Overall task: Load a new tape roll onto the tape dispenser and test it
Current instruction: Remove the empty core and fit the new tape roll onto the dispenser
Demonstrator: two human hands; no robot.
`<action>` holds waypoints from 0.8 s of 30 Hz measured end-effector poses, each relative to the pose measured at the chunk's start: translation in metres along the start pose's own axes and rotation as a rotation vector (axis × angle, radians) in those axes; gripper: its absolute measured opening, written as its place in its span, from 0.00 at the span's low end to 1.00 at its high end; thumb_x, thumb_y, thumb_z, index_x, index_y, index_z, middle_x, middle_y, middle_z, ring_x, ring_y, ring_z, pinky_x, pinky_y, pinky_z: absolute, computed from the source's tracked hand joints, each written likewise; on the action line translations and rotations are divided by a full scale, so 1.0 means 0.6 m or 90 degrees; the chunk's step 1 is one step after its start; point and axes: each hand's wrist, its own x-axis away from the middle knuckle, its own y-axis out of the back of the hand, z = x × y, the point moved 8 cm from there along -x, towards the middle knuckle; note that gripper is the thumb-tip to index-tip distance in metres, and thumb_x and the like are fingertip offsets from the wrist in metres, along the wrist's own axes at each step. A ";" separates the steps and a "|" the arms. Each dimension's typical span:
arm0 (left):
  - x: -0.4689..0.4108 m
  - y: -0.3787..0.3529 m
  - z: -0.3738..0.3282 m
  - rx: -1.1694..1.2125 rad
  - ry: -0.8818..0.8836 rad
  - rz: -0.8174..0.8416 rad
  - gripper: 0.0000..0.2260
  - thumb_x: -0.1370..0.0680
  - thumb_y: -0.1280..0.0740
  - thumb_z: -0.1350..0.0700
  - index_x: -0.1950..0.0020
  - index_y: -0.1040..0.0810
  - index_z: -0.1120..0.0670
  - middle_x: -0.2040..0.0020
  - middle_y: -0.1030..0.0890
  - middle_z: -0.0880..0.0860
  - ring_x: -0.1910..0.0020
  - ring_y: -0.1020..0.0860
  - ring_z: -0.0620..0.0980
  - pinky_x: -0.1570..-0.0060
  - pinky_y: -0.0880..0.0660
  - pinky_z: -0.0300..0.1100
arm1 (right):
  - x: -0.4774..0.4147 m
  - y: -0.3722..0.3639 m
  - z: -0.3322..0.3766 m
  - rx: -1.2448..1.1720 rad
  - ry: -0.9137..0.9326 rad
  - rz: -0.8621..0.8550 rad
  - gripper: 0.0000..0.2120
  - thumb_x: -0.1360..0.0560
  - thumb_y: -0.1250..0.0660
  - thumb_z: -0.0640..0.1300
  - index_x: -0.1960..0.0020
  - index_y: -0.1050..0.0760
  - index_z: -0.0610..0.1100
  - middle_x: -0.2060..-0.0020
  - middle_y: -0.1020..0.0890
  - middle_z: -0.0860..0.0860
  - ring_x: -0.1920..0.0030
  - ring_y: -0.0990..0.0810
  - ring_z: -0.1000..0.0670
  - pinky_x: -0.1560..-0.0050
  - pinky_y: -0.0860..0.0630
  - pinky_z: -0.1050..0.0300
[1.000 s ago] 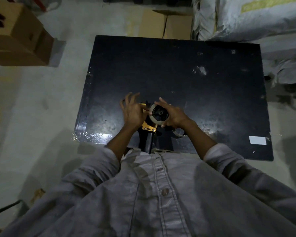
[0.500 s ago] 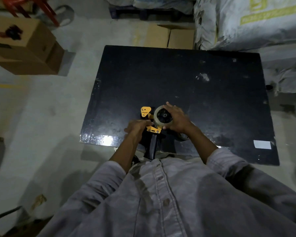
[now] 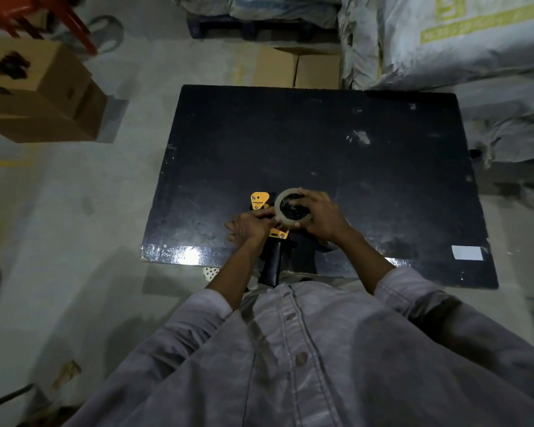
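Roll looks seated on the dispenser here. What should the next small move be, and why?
Probably peel the tape's free end toward the yellow front plate. The tape roll already sits over the dispenser hub under the right hand, the left hand pinches at its edge, and no strip is visibly fed yet.

Black table (image 3: 321, 143) carries the tape dispenser (image 3: 261, 204) and a white label (image 3: 466, 253)

Table (image 3: 352, 143): black, scuffed, landmark.
Tape dispenser (image 3: 261, 202): yellow, near table's front edge.
Tape roll (image 3: 278, 208): on dispenser hub.
Right hand (image 3: 322, 215): gripping roll.
Left hand (image 3: 249, 226): closed on dispenser.
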 end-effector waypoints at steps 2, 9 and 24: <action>-0.007 0.004 0.000 -0.037 -0.009 -0.014 0.11 0.27 0.16 0.42 0.45 0.09 0.35 0.32 0.24 0.53 0.27 0.36 0.60 0.30 0.34 0.58 | -0.002 -0.001 -0.001 0.005 0.005 0.002 0.34 0.24 0.18 0.51 0.20 0.24 0.58 0.12 0.36 0.56 0.15 0.38 0.43 0.21 0.31 0.33; -0.024 -0.005 -0.002 -0.023 0.008 0.028 0.19 0.32 0.13 0.54 0.46 0.08 0.36 0.38 0.27 0.53 0.28 0.36 0.62 0.25 0.34 0.61 | -0.003 0.005 0.001 0.012 0.015 0.008 0.34 0.24 0.18 0.50 0.20 0.24 0.58 0.12 0.36 0.58 0.16 0.37 0.44 0.22 0.30 0.35; -0.037 0.002 -0.025 -0.304 -0.246 -0.122 0.14 0.28 0.18 0.39 0.44 0.08 0.40 0.28 0.23 0.50 0.28 0.31 0.58 0.31 0.31 0.56 | -0.010 0.013 0.000 -0.023 0.061 0.022 0.34 0.25 0.17 0.45 0.21 0.21 0.54 0.13 0.33 0.53 0.18 0.32 0.42 0.20 0.33 0.43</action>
